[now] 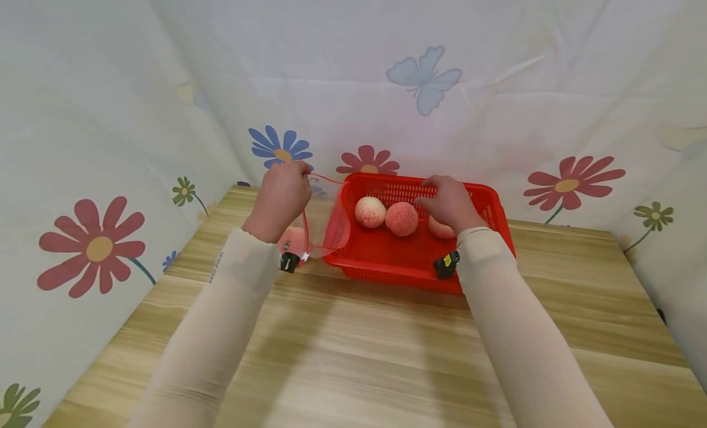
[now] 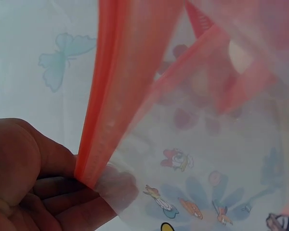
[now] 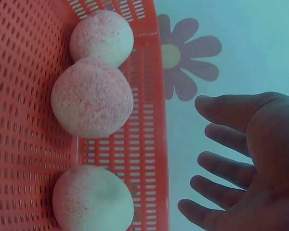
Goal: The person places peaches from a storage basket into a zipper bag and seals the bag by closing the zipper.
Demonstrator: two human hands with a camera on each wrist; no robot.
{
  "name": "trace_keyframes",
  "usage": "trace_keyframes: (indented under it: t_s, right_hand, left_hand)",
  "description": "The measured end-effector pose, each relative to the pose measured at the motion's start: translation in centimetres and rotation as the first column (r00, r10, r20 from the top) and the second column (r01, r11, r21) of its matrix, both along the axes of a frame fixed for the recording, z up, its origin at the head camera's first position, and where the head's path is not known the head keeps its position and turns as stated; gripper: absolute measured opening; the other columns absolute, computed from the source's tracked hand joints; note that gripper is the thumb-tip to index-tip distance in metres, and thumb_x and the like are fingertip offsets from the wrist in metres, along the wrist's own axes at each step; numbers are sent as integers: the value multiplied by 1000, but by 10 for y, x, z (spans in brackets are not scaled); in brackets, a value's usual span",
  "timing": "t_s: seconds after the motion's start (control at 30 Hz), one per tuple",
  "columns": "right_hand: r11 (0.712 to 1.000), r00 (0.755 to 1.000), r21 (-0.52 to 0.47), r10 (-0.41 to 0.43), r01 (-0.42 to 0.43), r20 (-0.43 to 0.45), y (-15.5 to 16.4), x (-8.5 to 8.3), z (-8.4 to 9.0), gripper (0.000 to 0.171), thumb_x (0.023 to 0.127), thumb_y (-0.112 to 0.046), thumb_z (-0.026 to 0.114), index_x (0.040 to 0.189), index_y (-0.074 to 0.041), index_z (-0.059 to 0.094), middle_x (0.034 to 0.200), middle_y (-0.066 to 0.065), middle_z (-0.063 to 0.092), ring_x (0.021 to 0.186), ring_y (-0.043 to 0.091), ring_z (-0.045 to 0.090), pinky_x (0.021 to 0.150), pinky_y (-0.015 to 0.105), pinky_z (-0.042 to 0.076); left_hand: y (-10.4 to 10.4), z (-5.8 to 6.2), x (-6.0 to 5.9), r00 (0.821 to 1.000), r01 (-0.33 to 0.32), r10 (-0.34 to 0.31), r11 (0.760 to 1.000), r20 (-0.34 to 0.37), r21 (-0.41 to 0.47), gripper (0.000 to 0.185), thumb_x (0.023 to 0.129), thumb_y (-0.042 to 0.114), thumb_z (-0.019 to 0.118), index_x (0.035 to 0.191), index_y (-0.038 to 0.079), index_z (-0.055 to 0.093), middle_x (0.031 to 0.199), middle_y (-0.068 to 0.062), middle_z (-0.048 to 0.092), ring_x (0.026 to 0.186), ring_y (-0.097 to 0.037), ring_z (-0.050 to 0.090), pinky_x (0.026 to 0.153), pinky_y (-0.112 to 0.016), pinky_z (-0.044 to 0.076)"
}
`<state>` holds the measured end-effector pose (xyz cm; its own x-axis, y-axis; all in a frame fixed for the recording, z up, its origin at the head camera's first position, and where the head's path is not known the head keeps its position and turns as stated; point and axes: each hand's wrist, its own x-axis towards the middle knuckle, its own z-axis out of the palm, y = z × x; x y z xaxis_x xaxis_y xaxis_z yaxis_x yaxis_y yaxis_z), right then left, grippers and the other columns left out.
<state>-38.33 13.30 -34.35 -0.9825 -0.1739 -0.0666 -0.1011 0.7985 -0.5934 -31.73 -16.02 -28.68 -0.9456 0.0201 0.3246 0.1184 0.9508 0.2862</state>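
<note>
A red slotted basket (image 1: 486,216) holds pink-speckled balls (image 1: 401,218); the clear bag (image 1: 326,222) has red edging and cartoon prints.

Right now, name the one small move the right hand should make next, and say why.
Probably lower the right hand onto the nearest pink ball and close the fingers round it. That hand hovers open over the red basket, holding nothing, with three balls lying in it. The left hand already pinches the clear bag up beside the basket, and one ball seems to sit in it.

Wooden table (image 1: 353,354), flowered cloth walls (image 1: 99,108)
</note>
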Motion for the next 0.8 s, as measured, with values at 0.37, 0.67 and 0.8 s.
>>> trace_keyframes:
  t_s: [0.37,0.67,0.8]
  right_hand:
    - [998,999,62,-10,7,44,9,-12,-8,55,91,-26,65,139,-6,47,137,17,53,119,36,50,107,56,41]
    - [998,987,31,-54,49,154,15,-14,-14,67,88,-28,69,146,-12,41,145,14,47,125,36,47,107,60,38]
    - [998,976,35,-62,56,209,18,-16,-15,74,86,-25,72,149,-12,37,149,14,43,128,38,46,104,62,40]
  left_hand:
    - [0,-1,-1,1000,0,0,1000,-5,12,32,95,7,45,116,-1,68,110,-19,71,96,-36,69,82,-44,58]
    - [0,-3,-2,1000,13,-13,1000,-9,-1,33,96,7,44,115,-2,68,111,-19,71,97,-37,68,84,-44,57]
    - [0,-1,-1,1000,14,-14,1000,-10,-13,33,96,7,44,116,-1,68,110,-19,71,96,-36,68,84,-44,57]
